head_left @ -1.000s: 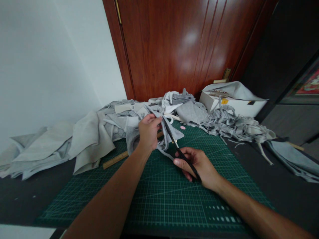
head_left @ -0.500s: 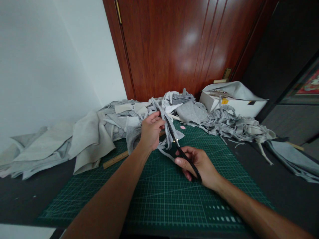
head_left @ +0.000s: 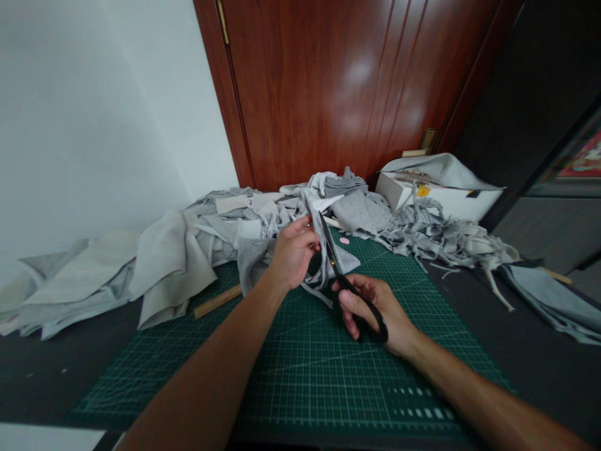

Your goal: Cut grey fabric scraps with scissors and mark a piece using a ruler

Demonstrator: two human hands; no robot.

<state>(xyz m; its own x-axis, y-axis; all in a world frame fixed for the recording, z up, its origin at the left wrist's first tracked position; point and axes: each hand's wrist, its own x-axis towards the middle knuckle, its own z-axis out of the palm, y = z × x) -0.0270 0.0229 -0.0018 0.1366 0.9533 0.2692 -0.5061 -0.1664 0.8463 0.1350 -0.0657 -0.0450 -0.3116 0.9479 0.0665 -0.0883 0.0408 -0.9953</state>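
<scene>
A thin piece of grey fabric (head_left: 321,244) is pinched in my left hand (head_left: 295,250) and raised over the cutting mat. My right hand (head_left: 369,307) grips the black handles of a pair of scissors (head_left: 334,260). The blades point up and away, slightly parted, against the fabric just right of my left fingers. One corner of the cloth hangs out to the right behind the blades, and a narrow strip dangles below my left hand. Part of the cloth is hidden by my left hand.
The green cutting mat (head_left: 300,376) lies on a dark table. A wooden ruler (head_left: 217,302) rests left of my forearm. Fabric pieces (head_left: 164,263) pile up left and behind, with tangled strips (head_left: 451,238) at right. A white box (head_left: 441,200) stands by the brown door (head_left: 328,94).
My left hand has shifted slightly right and lower with the fabric. The scissors' blades have parted a little, and my right hand has moved slightly right.
</scene>
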